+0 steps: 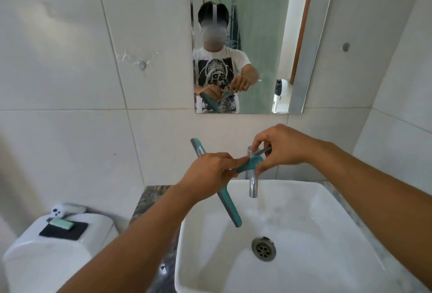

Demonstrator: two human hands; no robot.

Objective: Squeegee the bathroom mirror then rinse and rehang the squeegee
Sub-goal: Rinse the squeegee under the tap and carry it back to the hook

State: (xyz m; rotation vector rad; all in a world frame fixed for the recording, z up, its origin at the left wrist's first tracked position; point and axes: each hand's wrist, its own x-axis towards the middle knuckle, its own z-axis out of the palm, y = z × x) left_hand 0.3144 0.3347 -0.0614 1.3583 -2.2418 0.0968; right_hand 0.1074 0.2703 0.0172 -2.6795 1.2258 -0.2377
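My left hand (209,173) grips a teal squeegee (230,208) by its handle, holding it above the white sink (327,234). Its long blade runs diagonally from upper left to lower right, and the lower end hangs over the basin. My right hand (284,150) pinches the lever on top of the chrome tap (253,187), right beside the squeegee's handle end. No water is visible coming from the spout. The mirror (257,23) hangs on the tiled wall above the sink and reflects the person with both hands and the squeegee.
A metal drain (263,248) sits in the basin's middle. To the left stands a white toilet tank (70,241) with a dark cloth, a green bar and a small white controller on top. A wall hook (142,64) is left of the mirror, another knob (345,47) right.
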